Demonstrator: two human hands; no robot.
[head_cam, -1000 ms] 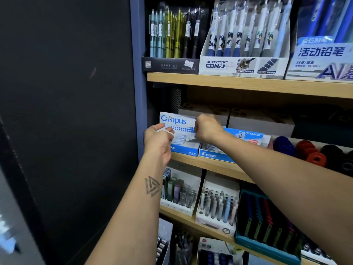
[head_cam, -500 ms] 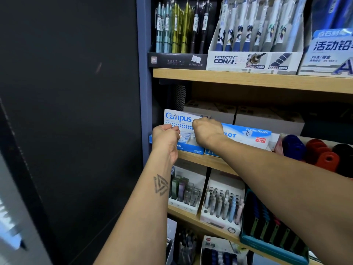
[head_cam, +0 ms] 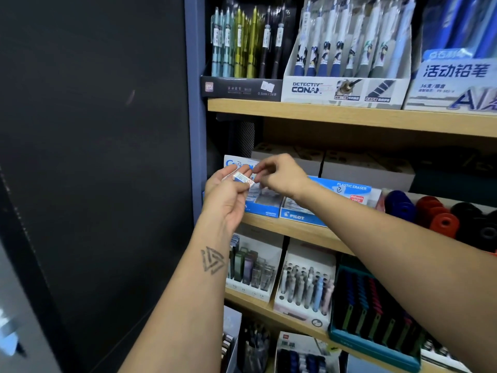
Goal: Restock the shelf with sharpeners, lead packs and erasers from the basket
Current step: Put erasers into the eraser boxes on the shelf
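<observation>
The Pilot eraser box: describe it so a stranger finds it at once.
Start at the middle wooden shelf, below the pen displays. Two blue-and-white open boxes stand at its left end; the Pilot eraser box is the right one, beside the Campus box. It alone reads PILOT in front and PLASTIC ERASER on its flap.

Matt pale wood shelf board [head_cam: 349, 118], glossy blue-and-white card eraser box [head_cam: 304, 215], paper-sleeved eraser [head_cam: 243, 178].
</observation>
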